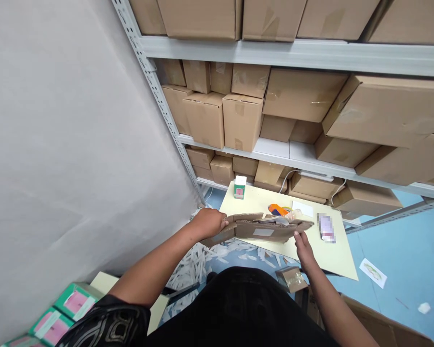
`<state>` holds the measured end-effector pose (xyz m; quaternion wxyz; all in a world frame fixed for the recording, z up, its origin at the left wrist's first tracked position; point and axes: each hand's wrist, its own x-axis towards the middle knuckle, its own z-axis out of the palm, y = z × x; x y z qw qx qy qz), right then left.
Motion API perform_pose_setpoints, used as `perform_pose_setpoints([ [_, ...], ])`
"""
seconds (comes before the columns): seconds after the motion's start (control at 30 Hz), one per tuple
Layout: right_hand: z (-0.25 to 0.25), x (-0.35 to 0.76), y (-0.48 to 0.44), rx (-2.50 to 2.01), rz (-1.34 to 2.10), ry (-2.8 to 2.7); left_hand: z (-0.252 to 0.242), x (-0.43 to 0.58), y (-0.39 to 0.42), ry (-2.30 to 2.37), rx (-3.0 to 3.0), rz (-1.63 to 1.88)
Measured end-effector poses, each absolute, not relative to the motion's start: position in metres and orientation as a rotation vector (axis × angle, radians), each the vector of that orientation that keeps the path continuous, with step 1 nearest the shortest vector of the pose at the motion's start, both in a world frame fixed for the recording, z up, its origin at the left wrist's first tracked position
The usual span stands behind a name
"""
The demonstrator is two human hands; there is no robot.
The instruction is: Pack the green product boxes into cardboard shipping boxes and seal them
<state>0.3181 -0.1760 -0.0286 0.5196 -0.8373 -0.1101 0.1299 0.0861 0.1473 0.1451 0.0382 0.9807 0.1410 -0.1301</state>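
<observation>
In front of me is an opened cardboard box with a white label and ragged flaps, at the near edge of the pale yellow table. My left hand is closed round the flap at its left end. At the right end, my right hand grips the lower edge, its fingers partly hidden. Crumpled clear plastic shows at the box's top edge. Behind it on the table lie an orange tape dispenser and a white sheet. A small green and white box stands at the table's far left corner.
Metal shelving full of cardboard boxes rises behind the table. A grey wall is close on the left. Paper strips litter the floor. Green and pink boxes sit at lower left; a large carton is at lower right.
</observation>
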Motion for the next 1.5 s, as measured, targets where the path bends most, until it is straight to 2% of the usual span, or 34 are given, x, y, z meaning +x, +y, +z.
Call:
perform_pose_setpoints([
  [0.1,0.003,0.300,-0.176,-2.168,-0.054,-0.288,0.149,0.082,0.147,0.345,2.991,-0.436],
  [0.17,0.027,0.279,-0.170,-2.146,-0.290,-0.649,0.150,0.079,0.146,0.280,2.990,-0.458],
  [0.27,0.056,0.242,-0.139,-2.014,-0.269,-1.379,0.149,0.077,0.145,0.243,3.014,-0.467],
  [0.33,0.065,0.226,-0.110,-2.036,-0.219,-1.613,0.147,0.077,0.145,0.249,3.028,-0.452],
  [0.47,0.062,0.217,-0.069,-2.232,-0.216,-1.673,0.145,0.076,0.145,0.289,3.026,-0.430],
  [0.7,0.053,0.218,-0.069,-2.336,-0.230,-1.668,0.141,0.071,0.144,0.344,2.996,-0.404],
  [0.87,0.045,0.218,-0.077,-2.268,-0.223,-1.754,0.141,0.076,0.144,0.492,2.981,-0.392],
  [1.1,0.051,0.234,-0.076,-2.265,-0.152,-1.846,0.144,0.081,0.140,0.386,2.977,-0.423],
  [1.5,0.049,0.224,-0.101,-2.063,-0.109,-2.054,0.152,0.096,0.151,0.791,2.972,-0.286],
])
